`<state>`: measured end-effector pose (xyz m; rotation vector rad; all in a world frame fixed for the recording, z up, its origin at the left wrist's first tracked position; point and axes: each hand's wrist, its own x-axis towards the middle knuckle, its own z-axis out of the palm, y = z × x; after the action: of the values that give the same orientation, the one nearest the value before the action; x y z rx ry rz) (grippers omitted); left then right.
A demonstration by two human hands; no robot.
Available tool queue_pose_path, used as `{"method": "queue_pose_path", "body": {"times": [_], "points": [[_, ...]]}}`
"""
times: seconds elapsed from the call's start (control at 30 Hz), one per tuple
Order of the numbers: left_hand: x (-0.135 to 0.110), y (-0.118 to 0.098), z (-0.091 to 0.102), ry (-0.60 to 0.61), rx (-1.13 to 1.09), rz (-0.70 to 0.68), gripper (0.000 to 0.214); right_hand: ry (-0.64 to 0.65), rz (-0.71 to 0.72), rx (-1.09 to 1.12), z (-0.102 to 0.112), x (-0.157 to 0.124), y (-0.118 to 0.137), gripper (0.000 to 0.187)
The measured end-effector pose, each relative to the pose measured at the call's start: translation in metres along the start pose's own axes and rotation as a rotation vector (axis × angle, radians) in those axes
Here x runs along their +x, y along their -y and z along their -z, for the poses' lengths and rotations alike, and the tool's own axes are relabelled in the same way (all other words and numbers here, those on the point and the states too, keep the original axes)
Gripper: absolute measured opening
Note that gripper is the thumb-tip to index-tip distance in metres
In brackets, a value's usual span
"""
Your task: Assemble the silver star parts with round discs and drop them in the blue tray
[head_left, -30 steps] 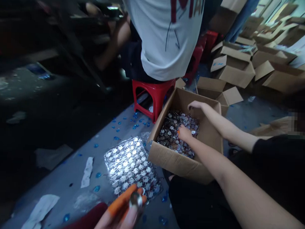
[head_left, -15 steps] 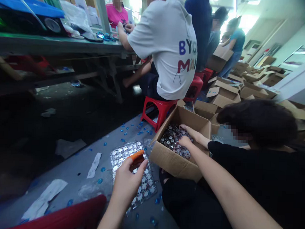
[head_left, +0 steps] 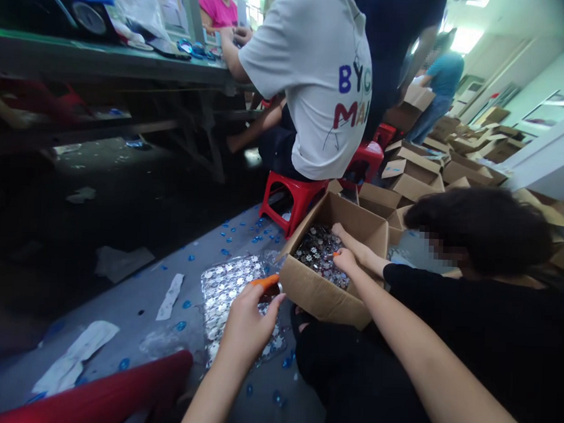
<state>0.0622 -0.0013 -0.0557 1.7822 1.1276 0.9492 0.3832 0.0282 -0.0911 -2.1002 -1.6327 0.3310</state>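
Observation:
My left hand [head_left: 253,312], with orange covers on its fingers, hovers above a clear plastic tray [head_left: 231,284] on the floor, just left of the cardboard box. Its fingers are curled toward the thumb around a small shiny piece too unclear to name. The tray carries rows of silver, flower-like metal pieces. My right hand [head_left: 345,262] reaches into the open cardboard box [head_left: 323,293], its covered fingertips closed at a pile of small metal pieces [head_left: 320,250]; what they grip is hidden. A co-worker's hand [head_left: 340,232] touches the same pile from the far side.
A co-worker in black crouches close on the right. Someone in a white shirt [head_left: 314,83] sits on a red stool [head_left: 294,196] at the workbench [head_left: 129,70]. Open boxes [head_left: 415,173] fill the right background. Blue bits and paper scraps [head_left: 170,297] litter the floor.
My left hand has shifted right and slightly up, toward the box edge. My right hand stays in the box, its fingertips slightly changed in pose. The co-worker's hand has moved a little.

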Motion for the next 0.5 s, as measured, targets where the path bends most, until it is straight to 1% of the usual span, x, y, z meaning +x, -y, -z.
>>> {"method": "queue_pose_path", "body": {"times": [0.07,0.13,0.2,0.27,0.33,0.4,0.5], "points": [[0.003,0.002,-0.002,-0.002,-0.008,-0.003,0.032,-0.024,0.024,-0.001,0.001,-0.003,0.009,0.018],[0.006,0.001,-0.002,-0.007,-0.042,-0.006,0.032,-0.027,0.098,0.012,0.01,-0.01,0.027,0.017],[0.008,-0.003,-0.001,-0.023,-0.087,-0.029,0.035,-0.018,0.268,0.035,0.025,-0.022,0.052,0.017],[0.008,-0.011,0.001,-0.043,-0.108,-0.082,0.039,-0.022,0.494,0.047,0.042,-0.036,0.081,0.017],[0.007,-0.019,0.005,-0.063,-0.103,-0.144,0.041,-0.02,0.677,0.03,0.056,-0.049,0.109,0.017],[0.005,-0.025,0.01,-0.075,-0.094,-0.193,0.04,0.007,0.761,-0.006,0.065,-0.06,0.131,0.02],[0.002,-0.028,0.018,-0.092,-0.104,-0.234,0.034,0.06,0.798,-0.04,0.07,-0.069,0.152,0.026]]}}
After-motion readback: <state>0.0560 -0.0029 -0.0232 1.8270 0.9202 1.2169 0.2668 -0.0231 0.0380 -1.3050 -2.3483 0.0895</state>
